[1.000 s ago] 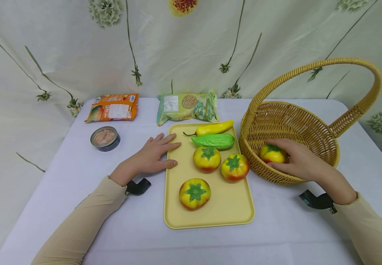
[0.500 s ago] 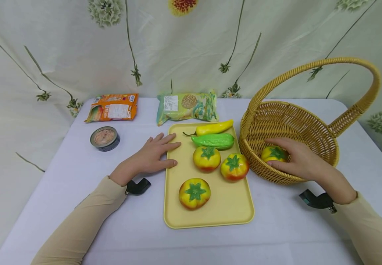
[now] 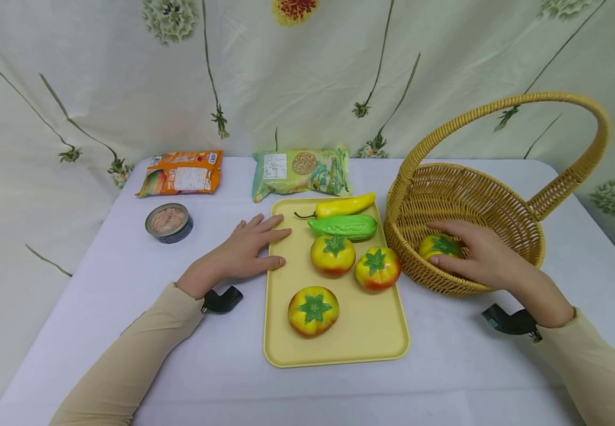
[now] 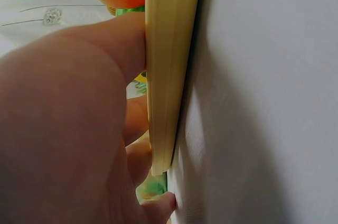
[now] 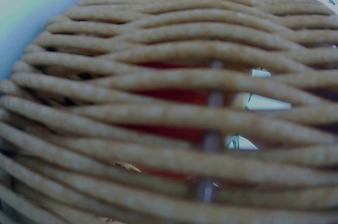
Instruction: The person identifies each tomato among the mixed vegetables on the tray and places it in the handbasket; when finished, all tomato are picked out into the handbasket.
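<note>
One tray edge point(image 3: 267, 310) lay under your spread left hand point(image 3: 245, 249), basket rim point(image 3: 411, 260) below your right hand point(image 3: 476, 255), gripping half-hidden fruit point(image 3: 438, 244).

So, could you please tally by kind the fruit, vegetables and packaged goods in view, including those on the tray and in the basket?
Round yellow-red fruits: 4 (3 on the tray, 1 in the basket, held by the right hand)
Yellow pepper: 1
Long green vegetable: 1
Packets: 2
Tin: 1
Total: 9

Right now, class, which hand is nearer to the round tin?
Left. The left hand, touching the tray, is just right of the tin; the right hand is in the basket, beyond the tray.
</note>
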Demonstrator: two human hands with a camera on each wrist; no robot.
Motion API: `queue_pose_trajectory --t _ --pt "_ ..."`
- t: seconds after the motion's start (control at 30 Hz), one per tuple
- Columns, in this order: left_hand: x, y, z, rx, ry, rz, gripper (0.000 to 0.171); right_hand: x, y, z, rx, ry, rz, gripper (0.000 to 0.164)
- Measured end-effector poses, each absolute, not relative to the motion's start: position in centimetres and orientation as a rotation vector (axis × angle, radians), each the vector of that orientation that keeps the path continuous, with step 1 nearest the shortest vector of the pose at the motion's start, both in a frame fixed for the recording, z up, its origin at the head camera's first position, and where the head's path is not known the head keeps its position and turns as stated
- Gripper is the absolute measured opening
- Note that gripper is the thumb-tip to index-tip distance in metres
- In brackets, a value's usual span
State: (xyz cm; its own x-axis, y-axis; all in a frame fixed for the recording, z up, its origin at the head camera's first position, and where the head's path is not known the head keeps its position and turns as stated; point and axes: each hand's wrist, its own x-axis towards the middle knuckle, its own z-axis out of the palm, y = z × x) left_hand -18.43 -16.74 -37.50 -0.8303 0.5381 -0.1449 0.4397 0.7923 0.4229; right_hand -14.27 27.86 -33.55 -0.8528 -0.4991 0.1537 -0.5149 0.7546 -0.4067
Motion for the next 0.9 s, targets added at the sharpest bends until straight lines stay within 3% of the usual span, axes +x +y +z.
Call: queue_pose_trajectory --t 0.9 --pt "-18.3 -16.7 -37.4 0.754 2.723 0.549 0.065 -13.2 26.6 -30.8 0.916 -2.777 0.686 0.061"
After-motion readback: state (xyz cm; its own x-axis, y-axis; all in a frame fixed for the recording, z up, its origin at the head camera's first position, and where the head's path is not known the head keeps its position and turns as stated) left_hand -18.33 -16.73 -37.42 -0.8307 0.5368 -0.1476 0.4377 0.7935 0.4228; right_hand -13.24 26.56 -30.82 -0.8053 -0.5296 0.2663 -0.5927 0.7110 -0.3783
